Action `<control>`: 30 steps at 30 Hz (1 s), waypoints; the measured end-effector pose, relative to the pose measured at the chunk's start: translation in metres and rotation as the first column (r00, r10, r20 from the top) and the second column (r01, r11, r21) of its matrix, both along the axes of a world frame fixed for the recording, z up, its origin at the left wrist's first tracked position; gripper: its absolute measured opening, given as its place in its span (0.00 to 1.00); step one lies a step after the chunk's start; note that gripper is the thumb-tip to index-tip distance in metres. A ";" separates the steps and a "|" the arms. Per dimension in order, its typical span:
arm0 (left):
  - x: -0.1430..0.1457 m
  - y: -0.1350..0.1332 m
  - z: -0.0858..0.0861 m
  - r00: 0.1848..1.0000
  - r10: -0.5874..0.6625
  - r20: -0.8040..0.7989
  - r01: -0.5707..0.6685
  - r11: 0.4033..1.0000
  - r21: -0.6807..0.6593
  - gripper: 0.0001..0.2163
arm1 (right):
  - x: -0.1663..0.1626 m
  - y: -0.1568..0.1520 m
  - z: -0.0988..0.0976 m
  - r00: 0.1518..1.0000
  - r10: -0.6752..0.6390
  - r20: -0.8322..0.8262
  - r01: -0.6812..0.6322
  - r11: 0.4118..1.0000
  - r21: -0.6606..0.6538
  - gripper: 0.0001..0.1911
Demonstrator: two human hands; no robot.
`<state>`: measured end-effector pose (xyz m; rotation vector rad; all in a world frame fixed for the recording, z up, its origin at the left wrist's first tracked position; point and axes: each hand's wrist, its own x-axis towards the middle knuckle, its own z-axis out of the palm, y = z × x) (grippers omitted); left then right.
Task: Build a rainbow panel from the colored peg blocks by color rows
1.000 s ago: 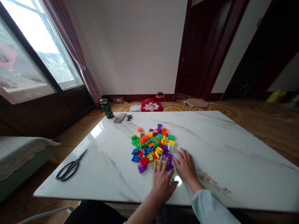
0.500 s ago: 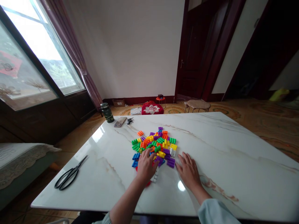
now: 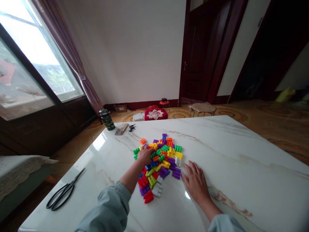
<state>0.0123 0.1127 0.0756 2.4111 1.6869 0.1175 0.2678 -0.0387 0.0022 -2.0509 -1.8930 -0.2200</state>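
Note:
A loose pile of colourful plastic building blocks lies in the middle of the marble-patterned table. My left hand reaches over the pile's left side, palm down, fingers apart and touching the blocks; its fingertips are partly lost among them. Red blocks and white blocks lie at the near end of the pile. To the right of the blocks, my right hand rests flat on the tabletop with its fingers spread, holding nothing. A purple block is just left of its fingertips.
Black-handled scissors lie at the table's left. By the far left corner are a camouflage-patterned bottle, a phone and keys. Beyond the far edge stand a red floral-covered seat and a round stool.
My left hand has moved forward and left across the pile, uncovering red, lime and purple blocks at the near end. My right hand stays flat on the table. The view has shifted slightly.

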 end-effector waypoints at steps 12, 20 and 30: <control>-0.005 0.008 0.026 0.972 -0.140 0.189 0.151 0.987 -0.049 0.17 | -0.001 0.000 0.003 1.000 -0.016 -0.021 0.015 1.000 -0.016 0.23; 0.029 0.034 0.025 0.977 -0.133 0.169 0.132 0.991 0.018 0.28 | -0.002 0.000 0.005 0.999 -0.018 -0.048 0.016 0.999 -0.035 0.24; 0.044 0.061 -0.011 0.928 -0.052 0.369 0.073 0.996 -0.043 0.17 | -0.002 0.000 0.005 0.998 -0.033 -0.057 0.030 0.998 -0.062 0.24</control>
